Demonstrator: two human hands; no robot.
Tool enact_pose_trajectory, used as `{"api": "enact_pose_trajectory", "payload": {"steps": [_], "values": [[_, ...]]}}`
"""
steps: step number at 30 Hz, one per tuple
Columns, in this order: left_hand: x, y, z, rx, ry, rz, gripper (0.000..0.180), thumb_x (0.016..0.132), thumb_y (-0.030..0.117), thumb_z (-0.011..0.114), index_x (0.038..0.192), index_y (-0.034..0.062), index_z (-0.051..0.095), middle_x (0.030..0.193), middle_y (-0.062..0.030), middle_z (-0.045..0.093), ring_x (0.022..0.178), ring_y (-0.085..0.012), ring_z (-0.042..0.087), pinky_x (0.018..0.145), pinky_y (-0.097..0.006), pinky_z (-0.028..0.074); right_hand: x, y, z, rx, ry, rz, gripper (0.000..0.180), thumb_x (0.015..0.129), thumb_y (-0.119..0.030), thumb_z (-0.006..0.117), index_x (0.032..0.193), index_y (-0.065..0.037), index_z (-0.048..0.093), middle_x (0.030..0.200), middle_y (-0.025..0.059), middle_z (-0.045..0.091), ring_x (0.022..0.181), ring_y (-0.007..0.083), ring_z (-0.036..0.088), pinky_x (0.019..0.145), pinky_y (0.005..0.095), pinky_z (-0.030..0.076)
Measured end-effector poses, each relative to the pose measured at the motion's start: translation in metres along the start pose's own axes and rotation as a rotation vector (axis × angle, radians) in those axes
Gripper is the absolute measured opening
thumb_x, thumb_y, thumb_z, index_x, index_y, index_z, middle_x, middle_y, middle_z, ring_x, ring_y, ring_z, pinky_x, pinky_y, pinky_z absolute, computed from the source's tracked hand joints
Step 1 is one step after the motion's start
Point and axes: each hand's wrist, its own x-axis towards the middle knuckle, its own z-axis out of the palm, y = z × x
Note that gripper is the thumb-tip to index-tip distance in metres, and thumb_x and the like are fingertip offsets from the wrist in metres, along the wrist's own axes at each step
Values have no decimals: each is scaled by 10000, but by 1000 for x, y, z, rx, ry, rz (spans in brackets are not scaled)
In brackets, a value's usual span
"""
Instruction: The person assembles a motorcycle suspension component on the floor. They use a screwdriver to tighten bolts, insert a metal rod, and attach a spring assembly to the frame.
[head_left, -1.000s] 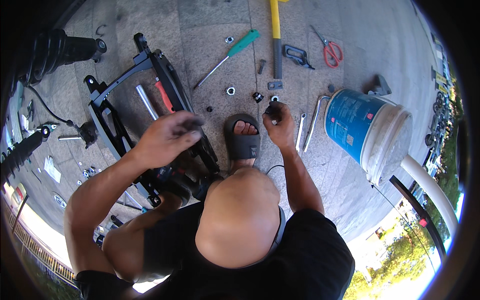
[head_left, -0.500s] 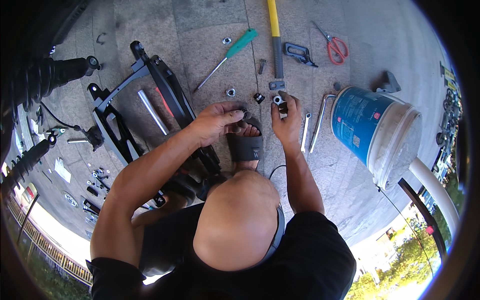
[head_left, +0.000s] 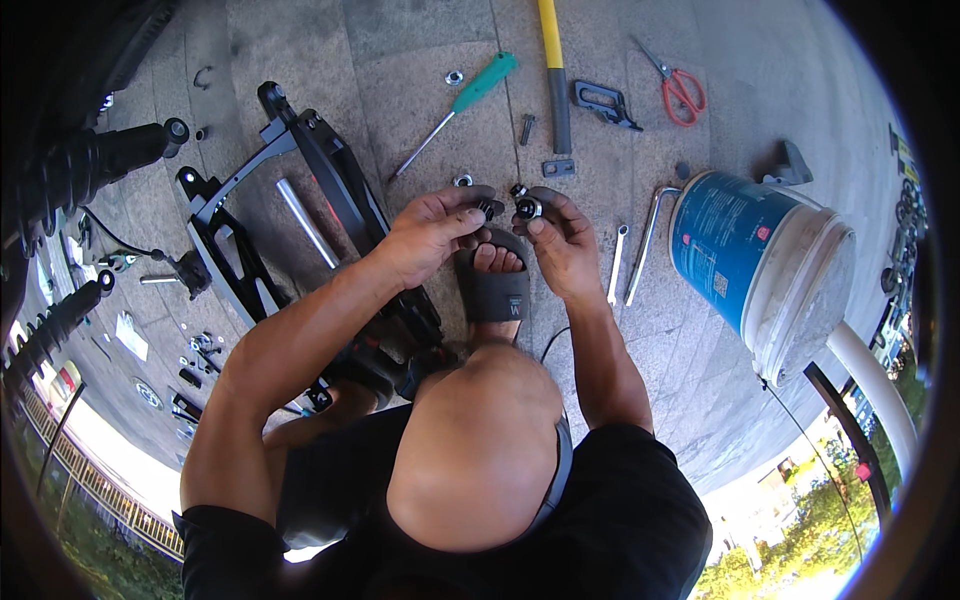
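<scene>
My left hand (head_left: 435, 232) pinches a small black ring-like part (head_left: 487, 210) between thumb and fingertips. Close beside it, my right hand (head_left: 566, 245) grips a round silver-rimmed part with a black middle (head_left: 528, 208); its exact kind is unclear. Another small black cylindrical piece (head_left: 517, 189) shows just past the right fingertips. A silver flanged nut (head_left: 463, 181) lies on the paving beyond my left fingers, partly covered. Both hands are held above my sandalled foot (head_left: 495, 290), the two parts apart from each other.
Left stands a black metal frame (head_left: 345, 175) with a silver tube (head_left: 305, 222). Ahead lie a green-handled screwdriver (head_left: 482, 85), a yellow-and-black handle (head_left: 555, 70), a bolt (head_left: 527, 129) and red scissors (head_left: 683, 97). Right are a wrench (head_left: 617, 262), a bent rod (head_left: 640, 250) and a blue-white bucket (head_left: 730, 250).
My right hand has moved left toward my left hand and turned the round part, so its black middle now shows. My left hand has risen slightly.
</scene>
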Motion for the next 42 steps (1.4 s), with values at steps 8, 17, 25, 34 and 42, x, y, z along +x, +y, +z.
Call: {"api": "enact_pose_trajectory", "payload": {"steps": [8, 17, 25, 34, 42], "values": [[-11, 14, 20, 119, -28, 123, 419, 845, 28, 670, 1235, -25, 527, 1163, -98, 599, 1030, -173, 605, 930, -314, 479, -2, -15, 17, 122, -113, 3, 379, 852, 5, 646, 1211, 13, 527, 1112, 120, 623, 1025, 211, 615, 903, 352, 495], [-8, 17, 23, 150, -54, 145, 450, 850, 72, 681, 1255, -29, 515, 1125, -89, 613, 993, -157, 603, 877, -298, 496, -12, -31, 34, -195, -61, -117, 395, 832, 79, 633, 1205, 26, 514, 1079, 116, 615, 1023, 170, 599, 884, 289, 486], [-11, 12, 17, 37, 4, 46, 409, 849, 66, 676, 1222, -8, 527, 1084, -86, 618, 955, -172, 612, 826, -316, 512, -13, -19, 36, -118, 60, -135, 332, 850, 33, 639, 1151, 4, 502, 945, 78, 616, 845, 118, 603, 745, 253, 501], [-15, -13, 0, 43, 127, -106, 303, 879, 74, 640, 1156, 3, 540, 998, -69, 610, 880, -186, 636, 781, -317, 520, -14, 32, -11, -58, 268, 100, 206, 878, -33, 561, 1080, 3, 573, 898, 71, 612, 774, 133, 595, 695, 266, 491], [-12, -5, -4, 27, 103, -54, 293, 894, 82, 631, 1150, 0, 513, 995, -79, 625, 871, -185, 654, 741, -296, 531, 21, 40, -38, -1035, 319, -91, 224, 871, -42, 581, 1086, 19, 571, 922, 70, 600, 741, 134, 575, 654, 266, 471]]}}
